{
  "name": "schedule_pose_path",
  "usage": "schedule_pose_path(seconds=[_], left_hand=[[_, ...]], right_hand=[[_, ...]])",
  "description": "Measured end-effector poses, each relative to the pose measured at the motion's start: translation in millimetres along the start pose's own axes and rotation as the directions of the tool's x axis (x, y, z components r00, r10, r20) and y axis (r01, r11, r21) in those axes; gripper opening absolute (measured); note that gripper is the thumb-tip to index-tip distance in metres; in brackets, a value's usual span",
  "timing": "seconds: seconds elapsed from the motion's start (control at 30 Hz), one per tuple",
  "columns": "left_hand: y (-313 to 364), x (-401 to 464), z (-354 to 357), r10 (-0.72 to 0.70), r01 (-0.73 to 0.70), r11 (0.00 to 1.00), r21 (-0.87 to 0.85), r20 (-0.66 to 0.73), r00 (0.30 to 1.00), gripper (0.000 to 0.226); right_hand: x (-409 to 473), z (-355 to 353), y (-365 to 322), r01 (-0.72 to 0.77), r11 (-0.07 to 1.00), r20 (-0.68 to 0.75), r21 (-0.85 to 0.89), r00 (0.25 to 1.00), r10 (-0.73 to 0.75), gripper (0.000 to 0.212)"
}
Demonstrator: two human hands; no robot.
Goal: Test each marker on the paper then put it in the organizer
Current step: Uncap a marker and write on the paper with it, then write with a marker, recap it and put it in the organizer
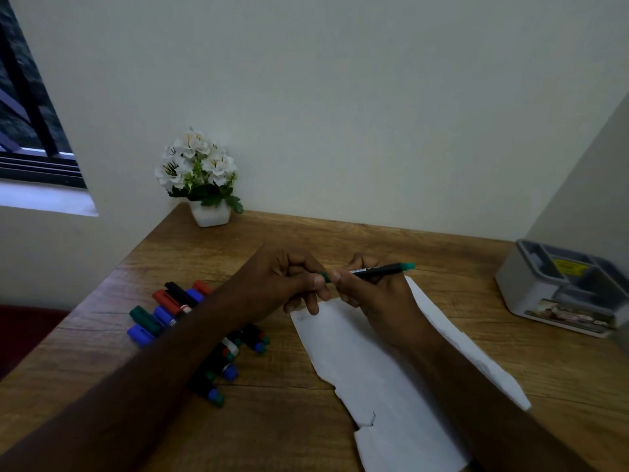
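Two hands meet above the far end of the paper (pixel 384 379), both on one green marker (pixel 377 269). Your left hand (pixel 289 284) has its fingers curled round the marker's near-left end, prob. the cap; your right hand (pixel 377 294) pinches the barrel, whose green tail sticks out to the right. The marker hangs over the tabletop (pixel 340 233), not touching the sheet.

Progress, as a judgement: early. The organizer (pixel 558 287), far right & well apart from the hands, shows no markers in the compartments you can see. The marker pile (pixel 177 311) lies to the left of the paper, w/ red, blue, green and black caps, all apparently untested. The paper shows at most faint marks near its far-left corner; too pale to call test strokes. Left to do: uncap, test, recap, drop in organizer, repeat for the pile.

Hidden or unclear: your left forearm crosses the pile, so no exact count. The cap joint sits inside your left fist; can't tell if it is on, loosening or off. The tip isn't visible. The organizer's right edge is cut off & its label unreadable. A flower pot (pixel 209 216) stands far left by the wall.
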State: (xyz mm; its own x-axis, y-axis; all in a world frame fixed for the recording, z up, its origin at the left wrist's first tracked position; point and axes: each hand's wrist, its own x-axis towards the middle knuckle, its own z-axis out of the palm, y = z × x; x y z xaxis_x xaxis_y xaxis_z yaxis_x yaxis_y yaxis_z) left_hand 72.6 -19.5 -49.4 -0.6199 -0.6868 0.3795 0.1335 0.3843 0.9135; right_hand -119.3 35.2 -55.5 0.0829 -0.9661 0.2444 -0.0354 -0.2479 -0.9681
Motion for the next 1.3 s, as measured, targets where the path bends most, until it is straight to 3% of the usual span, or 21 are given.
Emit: schedule_pose_path(seconds=[0.2,0.33,0.4,0.5,0.63,0.7,0.8,0.97,1.17,1.3], left_hand=[[3.3,2.3,4.1,-0.009,0.010,1.000,0.028,-0.025,1.000,0.011],[8.9,3.3,13.9,-0.045,0.047,0.999,0.009,-0.136,0.990,0.015],[12.9,6.6,19.3,-0.063,0.066,0.998,0.014,-0.152,0.986,0.023],[16.5,16.7,25.5,-0.089,0.112,0.984,0.140,-0.162,0.983,0.022],[23.5,39.5,35.3,-0.060,0.131,0.879,0.459,-0.166,0.984,0.018],[25.3,55.4,43.8,-0.047,0.112,0.834,0.541,-0.132,0.990,0.019],[24.5,80.7,68.5,-0.063,0.075,0.817,0.572,-0.041,0.997,0.023],[26.8,117.3,129.2,-0.052,-0.007,0.808,0.589,0.084,0.995,0.022],[32.8,154.1,196.0,0.007,-0.163,0.767,0.620,0.246,0.969,0.021],[33.6,169.9,222.2,0.042,-0.230,0.753,0.616,0.304,0.952,0.021]], right_hand=[[4.1,-4.6,3.5,0.047,0.999,-0.017,0.018,0.999,-0.047,0.029],[8.4,-4.6,1.7,0.103,0.994,-0.041,0.039,0.994,-0.102,0.011],[8.0,-9.1,-2.8,0.090,0.995,-0.083,0.048,0.993,-0.086,0.012],[7.5,-24.9,-6.4,0.097,0.995,-0.137,0.022,0.986,-0.093,0.015],[2.3,-49.5,-17.7,0.022,0.982,-0.273,-0.187,0.959,-0.073,0.016],[-4.6,-69.1,-29.6,0.007,0.925,-0.296,-0.380,0.946,-0.129,0.021],[-22.4,-110.4,-53.4,-0.009,0.739,-0.326,-0.674,0.901,-0.286,0.025],[-68.8,-190.2,-97.8,-0.173,0.643,-0.517,-0.746,0.759,-0.395,0.009],[-116.1,-267.4,-123.0,-0.418,0.465,-0.613,-0.780,0.659,-0.436,0.015],[-127.3,-283.7,-126.4,-0.464,0.408,-0.612,-0.786,0.679,-0.406,0.016]])
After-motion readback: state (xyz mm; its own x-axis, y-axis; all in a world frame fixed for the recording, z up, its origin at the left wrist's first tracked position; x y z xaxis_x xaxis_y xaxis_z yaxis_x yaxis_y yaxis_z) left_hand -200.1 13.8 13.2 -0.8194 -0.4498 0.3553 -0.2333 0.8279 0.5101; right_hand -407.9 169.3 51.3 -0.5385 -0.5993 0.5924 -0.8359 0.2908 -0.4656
